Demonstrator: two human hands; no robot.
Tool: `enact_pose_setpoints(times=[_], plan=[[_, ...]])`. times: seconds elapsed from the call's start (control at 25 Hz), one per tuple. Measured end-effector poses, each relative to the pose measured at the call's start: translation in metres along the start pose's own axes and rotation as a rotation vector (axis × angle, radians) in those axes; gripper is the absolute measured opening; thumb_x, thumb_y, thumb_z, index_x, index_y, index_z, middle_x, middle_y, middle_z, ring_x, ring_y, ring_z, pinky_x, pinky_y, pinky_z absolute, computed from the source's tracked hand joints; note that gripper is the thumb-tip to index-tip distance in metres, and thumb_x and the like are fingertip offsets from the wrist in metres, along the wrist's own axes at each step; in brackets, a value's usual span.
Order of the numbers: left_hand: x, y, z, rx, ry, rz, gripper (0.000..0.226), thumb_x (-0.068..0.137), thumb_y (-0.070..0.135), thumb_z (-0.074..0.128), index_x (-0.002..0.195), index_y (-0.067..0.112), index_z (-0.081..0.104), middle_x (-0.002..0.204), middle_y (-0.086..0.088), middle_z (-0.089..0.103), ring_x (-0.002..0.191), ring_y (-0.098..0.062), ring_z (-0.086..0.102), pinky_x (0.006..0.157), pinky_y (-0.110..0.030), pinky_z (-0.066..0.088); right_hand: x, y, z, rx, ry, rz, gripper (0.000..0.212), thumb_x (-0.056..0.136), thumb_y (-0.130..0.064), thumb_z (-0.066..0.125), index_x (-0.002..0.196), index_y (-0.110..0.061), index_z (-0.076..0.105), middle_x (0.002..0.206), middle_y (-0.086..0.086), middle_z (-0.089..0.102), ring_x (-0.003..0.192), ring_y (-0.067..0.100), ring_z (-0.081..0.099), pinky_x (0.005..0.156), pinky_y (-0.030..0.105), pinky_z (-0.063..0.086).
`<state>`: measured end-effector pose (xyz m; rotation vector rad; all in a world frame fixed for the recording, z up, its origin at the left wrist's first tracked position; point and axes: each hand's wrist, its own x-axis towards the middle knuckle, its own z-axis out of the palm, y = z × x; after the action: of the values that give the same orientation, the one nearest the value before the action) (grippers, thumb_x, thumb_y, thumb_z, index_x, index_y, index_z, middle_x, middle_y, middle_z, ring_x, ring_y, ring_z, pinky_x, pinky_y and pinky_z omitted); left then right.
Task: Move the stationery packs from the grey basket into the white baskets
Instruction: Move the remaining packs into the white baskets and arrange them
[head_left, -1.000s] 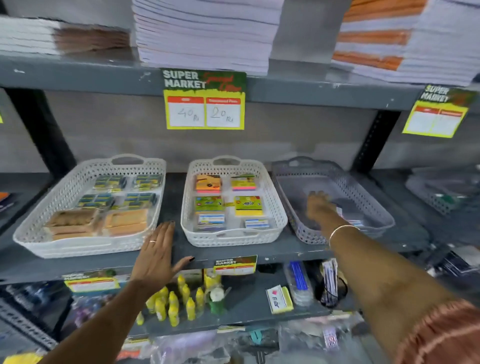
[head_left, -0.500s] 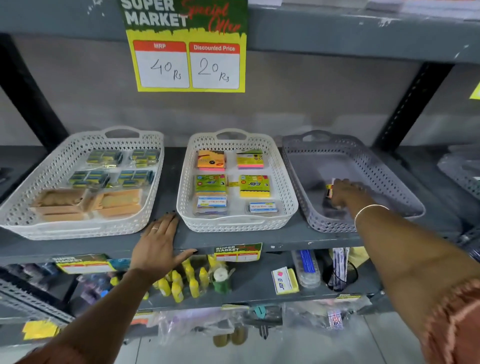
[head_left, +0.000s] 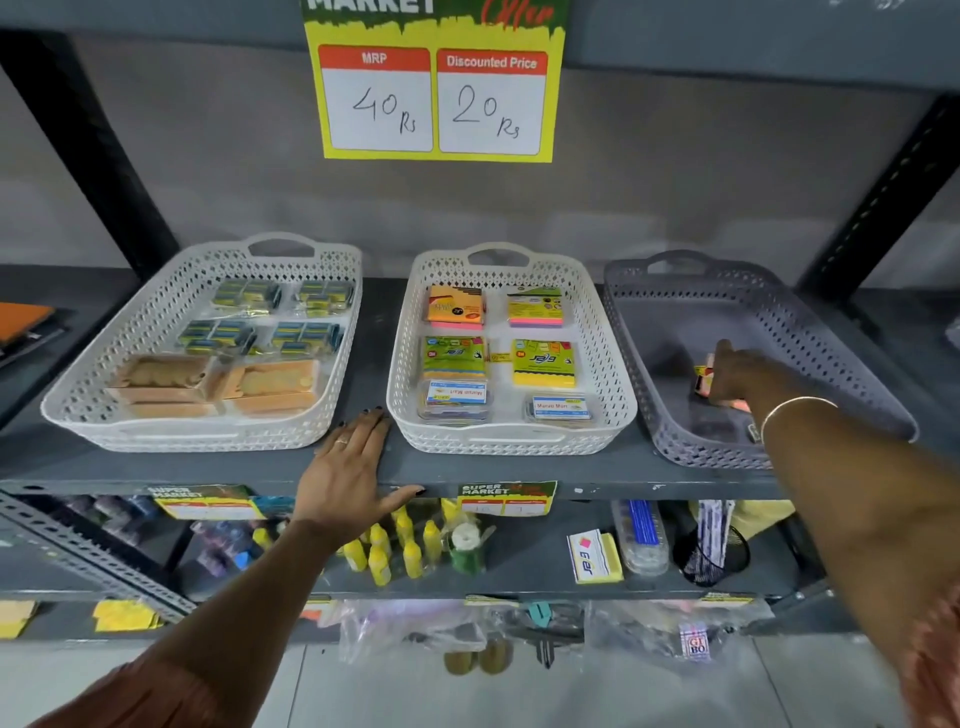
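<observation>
The grey basket (head_left: 821, 332) stands at the right of the grey shelf. My right hand (head_left: 740, 374) is inside it, fingers closed around a small orange and yellow stationery pack (head_left: 704, 376), mostly hidden by the hand. A dark small item (head_left: 753, 431) lies near the basket's front wall. The middle white basket (head_left: 608, 374) holds several sticky-note packs and two clear label boxes. The left white basket (head_left: 93, 384) holds several staple packs and tan boxes. My left hand (head_left: 353, 467) rests flat on the shelf edge between the two white baskets, fingers apart, holding nothing.
A yellow price sign (head_left: 436, 88) hangs from the shelf above. The lower shelf carries yellow bottles (head_left: 395, 551), an eraser pack (head_left: 592, 558), a clear pen box (head_left: 641, 535) and bagged goods. Black uprights (head_left: 883, 192) flank the bay.
The camera has moved closer and lower. My right hand went from the basket's near corner to the pack in the middle and closed on it. The left hand stayed on the shelf edge.
</observation>
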<state>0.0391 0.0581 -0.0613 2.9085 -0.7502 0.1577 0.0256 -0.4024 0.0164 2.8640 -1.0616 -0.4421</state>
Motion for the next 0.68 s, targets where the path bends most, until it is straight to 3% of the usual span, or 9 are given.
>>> enact_pose_setpoints(times=[0.2,0.36,0.48,0.68], plan=[[-0.001,-0.001,0.001,0.008,-0.008,-0.003,0.101,0.078,0.081,0.017,0.129,0.000,0.047,0.128,-0.019,0.055,0.118,-0.033,0.051,0.101,-0.047,0.040,-0.010,0.001,-0.009,-0.064,0.111,-0.045,0.079,0.071,-0.039,0.072,0.132,-0.006,0.035,0.137,0.019,0.047,0.129,0.039,0.043,0.108,0.051,0.036],[-0.002,-0.001,0.002,0.014,-0.003,-0.007,0.102,0.078,0.081,0.015,0.129,0.000,0.047,0.129,-0.019,0.055,0.117,-0.032,0.052,0.101,-0.046,0.040,-0.025,-0.031,-0.042,0.150,0.206,-0.122,0.093,0.070,-0.038,0.077,0.142,-0.005,0.029,0.148,0.023,0.035,0.136,0.039,0.036,0.112,0.054,0.031],[-0.003,0.001,-0.001,0.012,-0.014,-0.011,0.102,0.078,0.081,0.013,0.128,0.000,0.049,0.128,-0.018,0.056,0.116,-0.032,0.054,0.099,-0.045,0.041,-0.049,-0.077,-0.073,0.279,0.314,-0.327,0.089,0.071,-0.030,0.077,0.141,-0.005,0.028,0.144,0.020,0.036,0.132,0.037,0.039,0.106,0.045,0.040],[-0.004,0.003,-0.004,-0.006,-0.017,-0.026,0.102,0.079,0.081,0.011,0.126,0.000,0.053,0.125,-0.016,0.059,0.114,-0.030,0.056,0.096,-0.043,0.045,-0.071,-0.148,-0.074,0.153,0.201,-0.569,0.087,0.071,-0.030,0.074,0.143,-0.008,0.030,0.141,0.015,0.037,0.132,0.033,0.037,0.106,0.044,0.041]])
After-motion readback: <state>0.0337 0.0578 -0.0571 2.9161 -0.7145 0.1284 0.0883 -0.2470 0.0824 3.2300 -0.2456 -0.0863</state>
